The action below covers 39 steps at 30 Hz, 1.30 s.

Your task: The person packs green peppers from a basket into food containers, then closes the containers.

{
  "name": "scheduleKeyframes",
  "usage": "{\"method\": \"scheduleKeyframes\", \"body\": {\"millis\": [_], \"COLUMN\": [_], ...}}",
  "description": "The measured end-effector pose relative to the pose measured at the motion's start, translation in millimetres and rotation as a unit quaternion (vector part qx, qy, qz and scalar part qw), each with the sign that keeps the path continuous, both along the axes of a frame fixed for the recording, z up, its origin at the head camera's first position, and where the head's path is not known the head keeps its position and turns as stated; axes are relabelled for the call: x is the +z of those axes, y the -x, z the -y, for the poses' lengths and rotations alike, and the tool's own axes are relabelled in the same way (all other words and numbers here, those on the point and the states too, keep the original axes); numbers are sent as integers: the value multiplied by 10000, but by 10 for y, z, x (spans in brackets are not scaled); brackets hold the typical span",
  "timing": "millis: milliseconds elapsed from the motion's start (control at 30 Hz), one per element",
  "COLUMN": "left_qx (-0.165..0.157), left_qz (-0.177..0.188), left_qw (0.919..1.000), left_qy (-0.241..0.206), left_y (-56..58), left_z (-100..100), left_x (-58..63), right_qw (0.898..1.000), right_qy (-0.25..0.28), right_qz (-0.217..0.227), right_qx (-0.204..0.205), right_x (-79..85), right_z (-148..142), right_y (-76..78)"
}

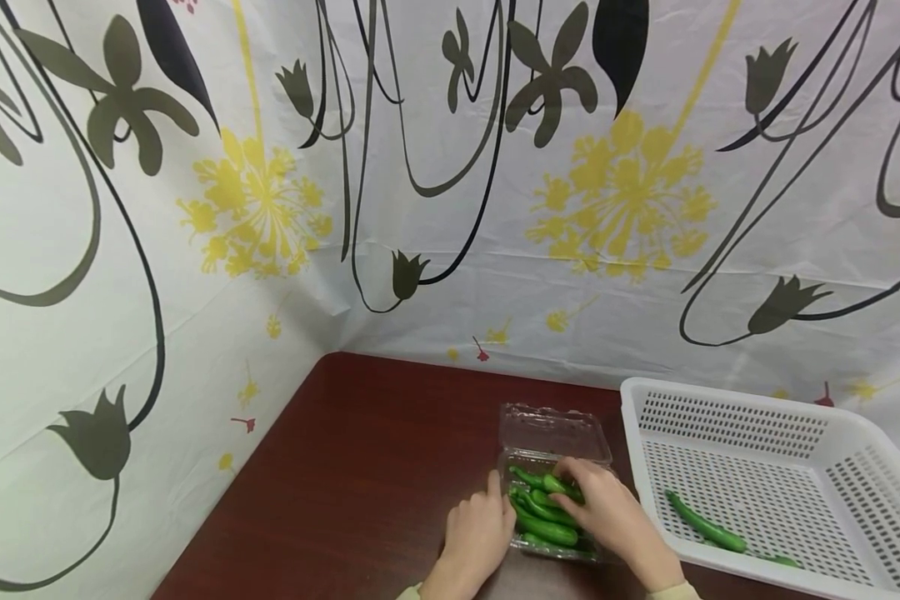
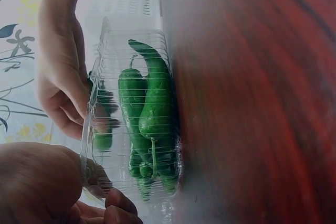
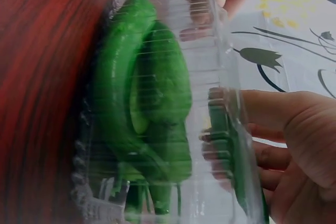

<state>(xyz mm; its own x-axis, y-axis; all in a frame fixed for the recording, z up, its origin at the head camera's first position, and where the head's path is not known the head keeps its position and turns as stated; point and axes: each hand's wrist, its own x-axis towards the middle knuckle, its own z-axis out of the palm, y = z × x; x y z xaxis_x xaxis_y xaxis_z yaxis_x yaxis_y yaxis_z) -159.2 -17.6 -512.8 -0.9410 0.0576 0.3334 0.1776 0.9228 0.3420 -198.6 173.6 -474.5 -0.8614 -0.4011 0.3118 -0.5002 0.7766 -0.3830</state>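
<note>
An opened clear plastic box (image 1: 562, 552) holds several long green peppers (image 1: 543, 531); its lid (image 1: 547, 431) is folded back on the far side. My right hand (image 1: 611, 504) reaches over the box from the right and pinches one green pepper (image 3: 224, 140) between thumb and fingers, above the others. At the box's left side, my left hand (image 1: 476, 527) grips the wall. In the left wrist view, its fingers (image 2: 119, 205) curl at the end of the box. Ribbed clear walls partly blur the peppers in both wrist views.
To the right of the box stands a white perforated plastic basket (image 1: 633, 437). One green pepper (image 1: 708, 527) lies in it, with part of another (image 1: 783, 561) near the front wall. The dark red table (image 1: 360, 467) meets a patterned white cloth (image 1: 435, 208) behind and to the left.
</note>
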Motion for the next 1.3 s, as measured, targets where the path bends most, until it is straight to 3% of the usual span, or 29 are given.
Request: {"method": "scheduleKeyframes", "body": {"millis": [500, 800, 1300], "left_qx": [-31, -17, -37], "left_qz": [-13, -4, -70], "left_qw": [10000, 10000, 10000], "left_qy": [-15, 12, 31], "left_y": [-14, -16, -18], "left_z": [-1, -3, 1], "left_x": [13, 18, 18], "right_qw": [9996, 9992, 9986], "right_qy": [-225, -228, -273], "right_qz": [145, 244, -16], "right_qx": [-35, 229, 445], "right_x": [-81, -115, -80], "right_z": [54, 61, 31], "right_y": [-15, -27, -38]}}
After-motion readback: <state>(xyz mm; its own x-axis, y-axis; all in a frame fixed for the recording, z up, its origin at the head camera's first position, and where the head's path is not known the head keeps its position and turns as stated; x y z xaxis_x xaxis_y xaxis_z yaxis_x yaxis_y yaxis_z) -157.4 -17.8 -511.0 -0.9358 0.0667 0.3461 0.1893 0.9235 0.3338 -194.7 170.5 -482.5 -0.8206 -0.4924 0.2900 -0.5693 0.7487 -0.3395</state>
